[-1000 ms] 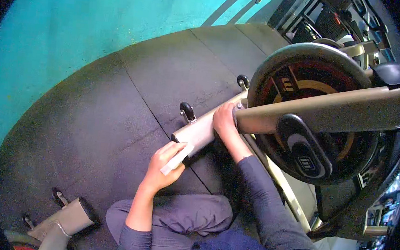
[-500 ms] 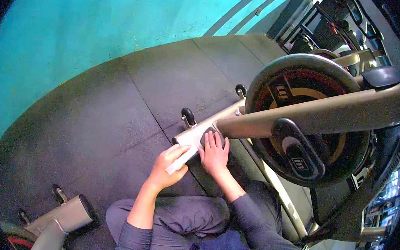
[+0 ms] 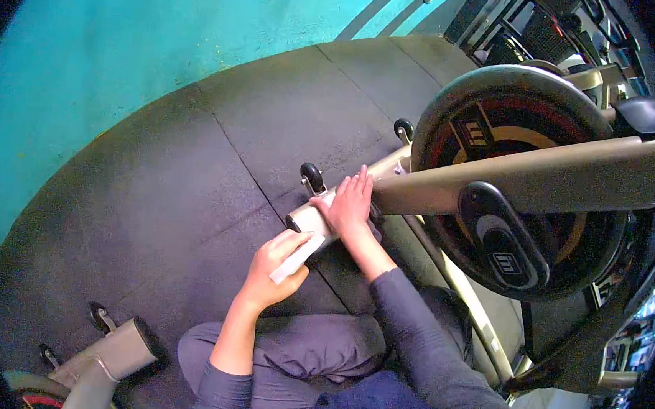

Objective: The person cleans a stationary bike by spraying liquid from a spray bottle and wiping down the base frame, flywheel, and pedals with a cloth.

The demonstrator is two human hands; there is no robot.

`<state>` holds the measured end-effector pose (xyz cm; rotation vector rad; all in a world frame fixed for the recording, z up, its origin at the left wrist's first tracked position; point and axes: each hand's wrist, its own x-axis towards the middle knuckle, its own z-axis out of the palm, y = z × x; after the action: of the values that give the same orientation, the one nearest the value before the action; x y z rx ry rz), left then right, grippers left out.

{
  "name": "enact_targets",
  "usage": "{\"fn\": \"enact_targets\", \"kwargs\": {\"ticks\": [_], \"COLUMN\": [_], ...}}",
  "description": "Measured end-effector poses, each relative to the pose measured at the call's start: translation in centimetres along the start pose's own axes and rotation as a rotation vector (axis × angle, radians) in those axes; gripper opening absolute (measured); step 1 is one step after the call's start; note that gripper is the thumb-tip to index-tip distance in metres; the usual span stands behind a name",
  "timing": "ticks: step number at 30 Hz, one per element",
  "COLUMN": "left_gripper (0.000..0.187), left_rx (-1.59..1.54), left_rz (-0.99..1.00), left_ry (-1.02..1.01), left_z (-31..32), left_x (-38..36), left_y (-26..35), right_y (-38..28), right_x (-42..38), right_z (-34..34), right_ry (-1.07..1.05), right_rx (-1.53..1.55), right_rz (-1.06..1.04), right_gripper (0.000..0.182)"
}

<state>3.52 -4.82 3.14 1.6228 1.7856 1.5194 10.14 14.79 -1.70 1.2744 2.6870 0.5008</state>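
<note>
My left hand (image 3: 273, 265) is closed around a white flat strip (image 3: 297, 257), whose far end reaches the near end of the bike's base tube (image 3: 312, 219). My right hand (image 3: 351, 206) lies on that same tube with its fingers stretched out, close to the joint with the thick frame beam (image 3: 514, 173). A small black caster wheel (image 3: 312, 177) sticks up from the tube just beyond my hands. The black end cap (image 3: 292, 222) shows beside the left fingertips.
The exercise bike's large flywheel (image 3: 459, 99) and black pedal crank (image 3: 503, 241) fill the right side. Another bike's base foot (image 3: 120, 350) stands at lower left. Dark rubber mats (image 3: 153, 175) run up to the turquoise wall (image 3: 126, 27).
My right hand has slid up and across the tube, from the dark part by the joint onto its upper side. My left hand keeps the white strip in nearly the same place.
</note>
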Motion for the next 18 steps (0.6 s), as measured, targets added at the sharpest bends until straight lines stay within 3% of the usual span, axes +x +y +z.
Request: {"fn": "enact_targets", "kwargs": {"ticks": [2, 7, 9, 12, 18], "left_gripper": [0.046, 0.046, 0.046, 0.046, 0.049], "left_rx": [0.022, 0.050, 0.014, 0.014, 0.014], "left_rz": [0.019, 0.052, -0.007, 0.047, 0.066], "left_ry": [0.010, 0.036, 0.029, 0.040, 0.039], "left_z": [-0.1, -0.5, -0.6, -0.5, 0.0], "left_x": [-0.1, 0.2, 0.3, 0.4, 0.1], "left_y": [-0.3, 0.0, 0.4, 0.5, 0.0], "right_y": [0.0, -0.7, -0.7, -0.8, -1.1], "right_x": [1.0, 1.0, -0.1, -2.0, -6.6], "right_z": [-1.2, -0.6, -0.2, -0.6, 0.5], "right_ry": [-0.130, -0.105, 0.030, -0.004, 0.123], "right_rx": [-0.088, -0.109, 0.018, 0.145, 0.188], "right_rz": [0.036, 0.080, 0.075, 0.022, 0.012], "right_gripper": [0.102, 0.102, 0.098, 0.094, 0.086]}}
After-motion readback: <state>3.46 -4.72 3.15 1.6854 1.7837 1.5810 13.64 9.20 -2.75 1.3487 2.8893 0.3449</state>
